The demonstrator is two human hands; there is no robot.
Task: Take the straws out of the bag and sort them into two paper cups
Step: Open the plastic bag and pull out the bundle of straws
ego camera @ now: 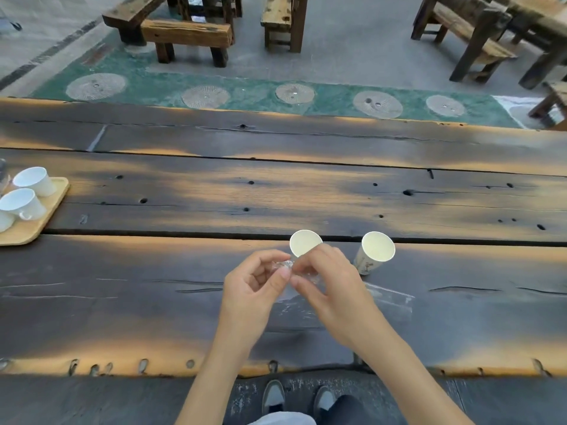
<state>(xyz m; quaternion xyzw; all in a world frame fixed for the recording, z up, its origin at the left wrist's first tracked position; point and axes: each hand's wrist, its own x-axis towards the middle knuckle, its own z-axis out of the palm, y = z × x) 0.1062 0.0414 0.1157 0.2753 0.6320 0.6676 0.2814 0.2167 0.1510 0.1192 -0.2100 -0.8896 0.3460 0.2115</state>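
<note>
both hands, the left hand (254, 282) and right hand (329, 283), meet over the near plank of the dark wooden table (276, 191), pinching a clear plastic bag (383, 297). just beyond them two paper cups (378, 246) stand upright, blocking the way forward. the wooden tray (46, 216) of white teacups (23, 204) fills the far left edge. between tray and cups the planks lie bare, as does the far right.

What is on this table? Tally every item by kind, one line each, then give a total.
Paper cups: 2, left paper cup and right paper cup
White ceramic cups: 3, first, second, third, cut off at the edge
Wooden tray: 1
Clear plastic bag: 1
Total: 7
</note>
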